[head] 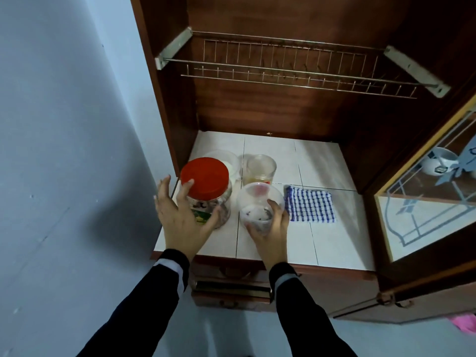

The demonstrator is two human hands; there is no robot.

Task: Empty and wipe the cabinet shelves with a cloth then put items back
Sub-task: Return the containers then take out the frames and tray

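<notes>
On the white tiled shelf [322,161] of the wooden cabinet [257,106], 2 hands work side by side. The left hand [180,220] cups the red-lidded jar [206,186] between thumb and index finger, its other fingers splayed clear. The right hand [273,230] grips a clear plastic tub [257,202] from the front. The blue-and-white checked cloth [310,207] lies flat just right of the tub. Behind stand a glass jar [260,167] and another clear tub [228,161]. A wire rack [283,65] hangs above.
</notes>
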